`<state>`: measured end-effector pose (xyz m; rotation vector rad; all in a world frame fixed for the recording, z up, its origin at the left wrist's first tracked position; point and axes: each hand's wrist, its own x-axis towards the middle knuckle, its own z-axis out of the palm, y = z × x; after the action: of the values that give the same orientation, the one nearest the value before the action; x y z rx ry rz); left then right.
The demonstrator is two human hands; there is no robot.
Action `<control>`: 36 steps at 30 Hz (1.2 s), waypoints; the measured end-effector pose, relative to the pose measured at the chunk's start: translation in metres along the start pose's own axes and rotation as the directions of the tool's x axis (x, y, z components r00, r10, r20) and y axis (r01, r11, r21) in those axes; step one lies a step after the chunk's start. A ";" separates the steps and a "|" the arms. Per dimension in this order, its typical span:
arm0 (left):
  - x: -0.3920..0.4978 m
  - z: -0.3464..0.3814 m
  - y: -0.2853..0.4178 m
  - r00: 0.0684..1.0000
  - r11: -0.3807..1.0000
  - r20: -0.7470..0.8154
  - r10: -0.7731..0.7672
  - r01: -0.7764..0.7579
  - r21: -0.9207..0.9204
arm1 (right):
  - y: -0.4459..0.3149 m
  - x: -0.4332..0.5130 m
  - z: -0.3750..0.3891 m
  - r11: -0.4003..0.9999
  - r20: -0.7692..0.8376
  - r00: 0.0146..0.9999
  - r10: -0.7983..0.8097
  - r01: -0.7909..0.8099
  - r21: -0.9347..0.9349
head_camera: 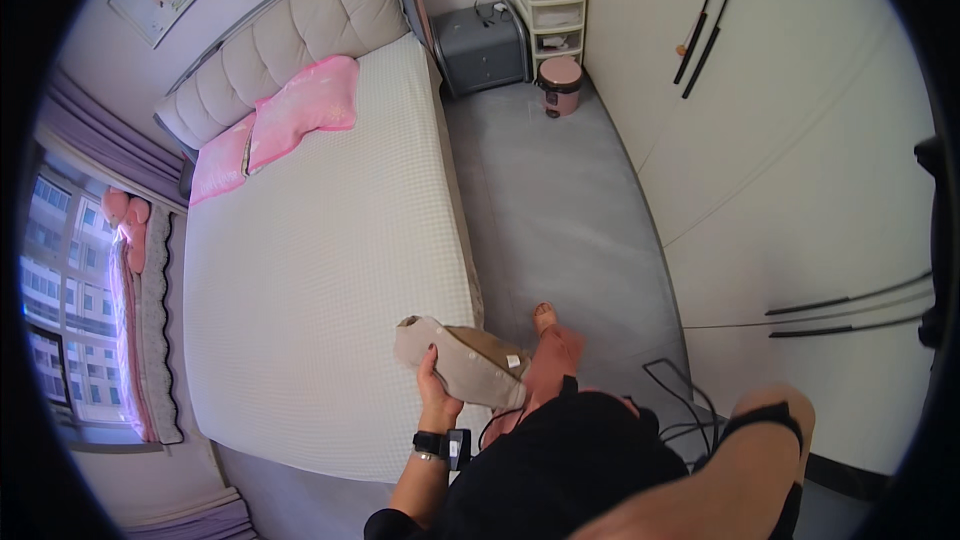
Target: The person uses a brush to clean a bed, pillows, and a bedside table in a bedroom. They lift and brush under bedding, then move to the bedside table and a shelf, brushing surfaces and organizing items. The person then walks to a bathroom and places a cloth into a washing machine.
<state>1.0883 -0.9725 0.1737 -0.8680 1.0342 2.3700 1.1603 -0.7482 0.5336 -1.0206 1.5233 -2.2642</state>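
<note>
My left hand (437, 390) grips a folded beige garment (465, 364) with snap buttons along its edge and a small white label inside. The thumb lies on top of the cloth; the other fingers are hidden under it. The garment is over the front right corner of the bed (315, 300), which has a pale checked cover. A black strap with a small device circles my left wrist. At the lower right, my bent right hand (789, 396) shows only in part past a black strap, blurred, with its fingers hidden. Whether it holds anything cannot be seen.
Pink pillows (307, 109) lie by the padded headboard (300, 30). A grey nightstand (480, 45), a drawer tower (556, 7) and a pink bin (561, 86) stand beyond. White wardrobe doors (750, 165) line the right. A black wire frame (686, 390) is beside me on the floor.
</note>
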 end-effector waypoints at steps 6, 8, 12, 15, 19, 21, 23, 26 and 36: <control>0.070 0.053 0.059 0.990 1.000 0.137 0.025 -0.026 0.007 | 0.047 0.079 -0.097 0.645 0.118 0.900 -0.419 0.387 -0.659; 0.082 0.054 0.074 0.992 1.000 0.126 0.024 -0.023 -0.013 | 0.058 0.095 -0.113 0.603 0.093 0.902 -0.422 0.356 -0.714; 0.107 0.054 0.102 0.991 0.996 -0.100 0.086 -0.083 0.032 | 0.070 0.140 -0.139 0.341 -0.066 0.701 -0.710 0.260 -0.903; 0.126 0.060 0.114 0.991 0.991 -0.037 0.125 -0.127 -0.033 | 0.074 0.152 -0.222 0.551 0.163 0.901 -0.403 0.381 -0.742; 0.149 0.064 0.123 0.970 0.968 -0.190 0.149 -0.183 -0.172 | 0.174 0.176 -0.352 0.514 -0.112 0.990 -0.084 -0.053 -0.856; 0.165 0.068 0.136 0.953 0.939 -0.257 0.160 -0.227 -0.258 | 0.250 0.201 -0.417 0.755 -0.464 0.846 0.263 -0.480 -0.447; 0.184 0.072 0.153 0.932 0.903 -0.265 0.248 -0.321 -0.285 | 0.335 0.243 -0.479 0.750 -0.512 0.739 0.437 -0.614 -0.246; 0.208 0.077 0.164 0.892 0.871 -0.427 0.151 -0.324 -0.370 | 0.444 0.294 -0.541 0.562 -0.537 0.562 0.629 -0.806 -0.185; 0.260 0.072 0.178 0.736 0.783 -0.677 0.024 -0.435 -0.445 | 0.746 0.432 -0.659 0.214 -0.601 0.278 0.749 -0.960 -0.177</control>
<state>0.7700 -1.0012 0.1240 -2.0077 0.6264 2.7252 0.2736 -0.8283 -0.0866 0.4053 2.1397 -1.1722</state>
